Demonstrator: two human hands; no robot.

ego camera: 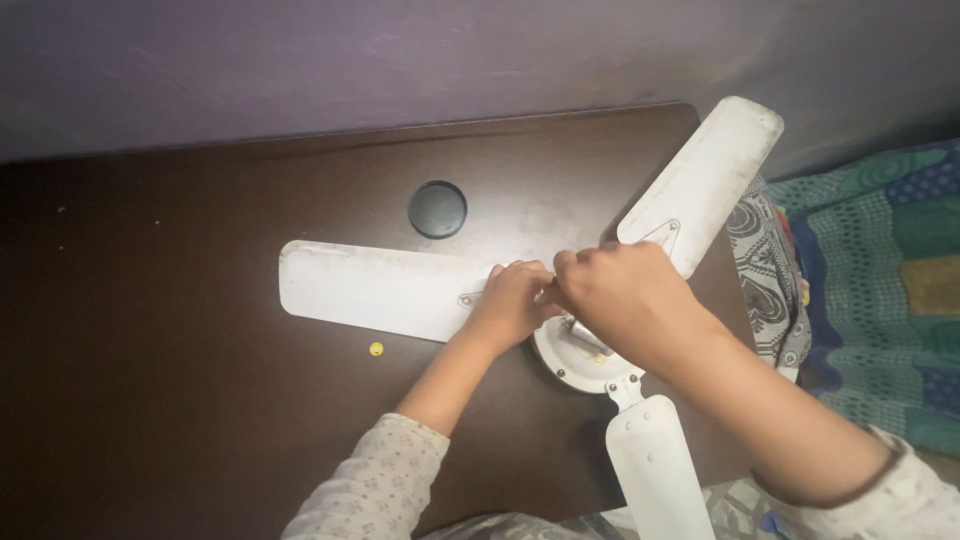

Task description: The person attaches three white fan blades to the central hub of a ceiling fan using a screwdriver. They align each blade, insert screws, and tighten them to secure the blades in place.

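— Where was the fan (575, 360)?
— Flat on the dark table (180, 350), by a black lid (437, 209).
— And the hands?
— The left hand (512, 303) and right hand (620, 300) were together at its hub; their exact grip was hidden.

Ceiling fan (590, 365) lay on table (180, 400); round lid (437, 209) behind its left blade (380, 290); small bead (376, 349) before that blade; patterned cloth (880, 300) right of table.

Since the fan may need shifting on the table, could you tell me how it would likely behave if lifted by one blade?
The ceiling fan would probably sag toward its hub, which looks metal and heavy. The long left blade seems thin, so it may flex. Both hands sit at the hub.
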